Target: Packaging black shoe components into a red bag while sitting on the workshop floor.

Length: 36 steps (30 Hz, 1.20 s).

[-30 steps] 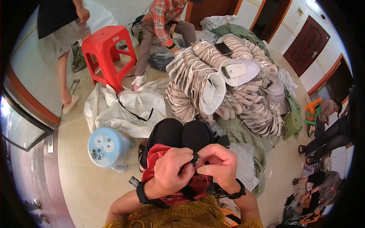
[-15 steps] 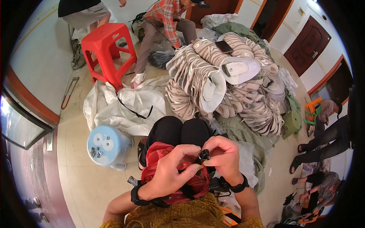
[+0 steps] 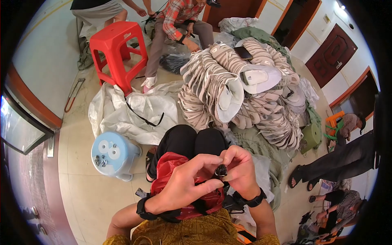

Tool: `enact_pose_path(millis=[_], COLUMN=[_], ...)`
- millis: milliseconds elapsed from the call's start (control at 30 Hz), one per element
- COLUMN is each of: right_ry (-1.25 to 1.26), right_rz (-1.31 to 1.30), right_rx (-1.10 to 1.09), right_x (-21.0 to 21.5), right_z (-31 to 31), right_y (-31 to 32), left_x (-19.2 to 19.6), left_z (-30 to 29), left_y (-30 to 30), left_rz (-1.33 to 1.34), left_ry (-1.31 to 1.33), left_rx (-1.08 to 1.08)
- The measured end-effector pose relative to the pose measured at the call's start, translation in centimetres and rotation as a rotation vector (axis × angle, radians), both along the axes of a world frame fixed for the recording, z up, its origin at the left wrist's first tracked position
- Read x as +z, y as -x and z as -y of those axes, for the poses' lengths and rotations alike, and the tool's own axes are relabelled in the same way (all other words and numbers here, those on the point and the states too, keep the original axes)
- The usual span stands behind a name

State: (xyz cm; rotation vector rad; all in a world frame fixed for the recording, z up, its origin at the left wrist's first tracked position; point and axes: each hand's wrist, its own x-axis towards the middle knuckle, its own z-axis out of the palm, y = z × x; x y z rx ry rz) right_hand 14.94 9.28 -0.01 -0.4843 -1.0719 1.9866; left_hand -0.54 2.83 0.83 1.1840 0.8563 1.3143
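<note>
Above my lap, a small glossy black piece [image 3: 221,170] is held between both hands; its exact kind is too small to make out. My right hand [image 3: 241,173] pinches it with thumb and forefinger. My left hand [image 3: 190,175] curls around its other side, thumb below and forefinger above. Under my hands a crumpled red plastic bag [image 3: 163,168] lies across my lap, partly covered by my wrists. On my left stands a low light-blue stool [image 3: 116,157] with several small black and silvery bits [image 3: 100,161] on its top.
A large heap of beige shoe uppers [image 3: 210,81] rises ahead, a black phone [image 3: 243,53] on top. White sheeting [image 3: 134,108] spreads before a red stool [image 3: 118,45]. One person in a checked shirt [image 3: 175,20] sits beyond. Others stand or sit at right, near a green bin [image 3: 312,132].
My hands have turned the black piece slightly and shifted it a little lower. The person in the checked shirt has moved their hands, and a standing person at right has stepped nearer.
</note>
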Motion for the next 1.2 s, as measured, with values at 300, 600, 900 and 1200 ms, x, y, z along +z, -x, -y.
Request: enact_pose_path(millis=[300,600,900,1200], right_ry=[0.027,0.021,0.052,0.023], right_rz=[0.077,0.097,0.130,0.143], right_rx=[0.028,0.015,0.034,0.005], right_x=[0.4,0.8,1.3,1.6], right_z=[-0.2,0.0,0.2,0.7], right_y=[-0.5,-0.5,-0.5,-0.7], left_x=[1.7,1.9,2.2,2.4], left_z=[-0.8,-1.2,-0.8,-0.6], left_y=[0.7,0.2,0.2,0.6], left_rz=[-0.444,-0.420,-0.513,-0.449], left_ry=[-0.092,-0.179,-0.230,-0.159], left_rx=[-0.051,-0.084,-0.046,-0.070])
